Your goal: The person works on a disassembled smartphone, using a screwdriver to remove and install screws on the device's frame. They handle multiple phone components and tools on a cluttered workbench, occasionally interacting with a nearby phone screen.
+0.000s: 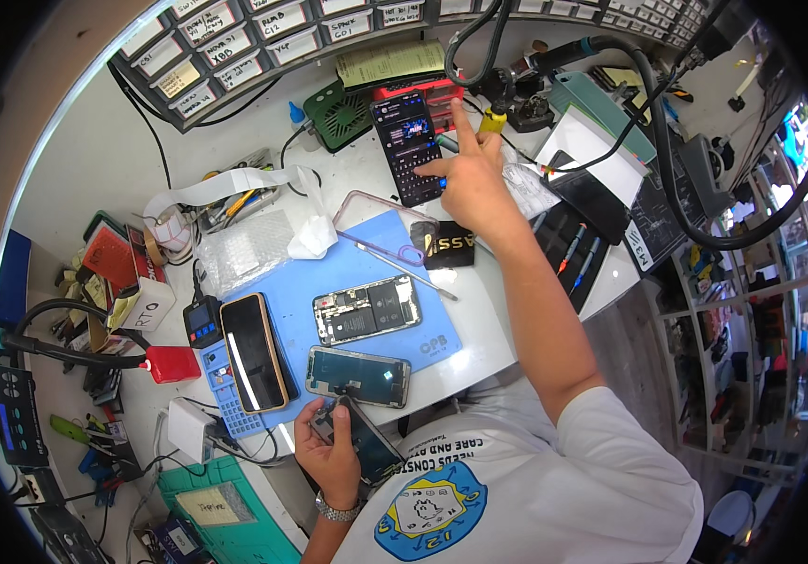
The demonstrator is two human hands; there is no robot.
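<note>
My left hand [331, 457], with a metal watch on its wrist, grips a dark phone screen panel [372, 446] close to my shirt. My right hand [474, 179] reaches to the far side of the bench. Its thumb rests at the on-screen keyboard of a lit smartphone [405, 148], while one finger stretches upward beside the phone. Between my arms, an opened phone [367, 310] with bare inner parts lies on the blue mat [440, 331]. Nearer to me is a second loose screen panel [359, 376], back side up. A phone in a tan case [258, 352] lies to its left.
A metal spudger [413, 271] and a clear phone case [366, 209] lie beyond the opened phone. Bubble wrap [241, 249] sits at left. A small green fan [334, 117] stands at the back. Screwdrivers [573, 249] lie at right. A thick black cable [672, 179] arches at upper right.
</note>
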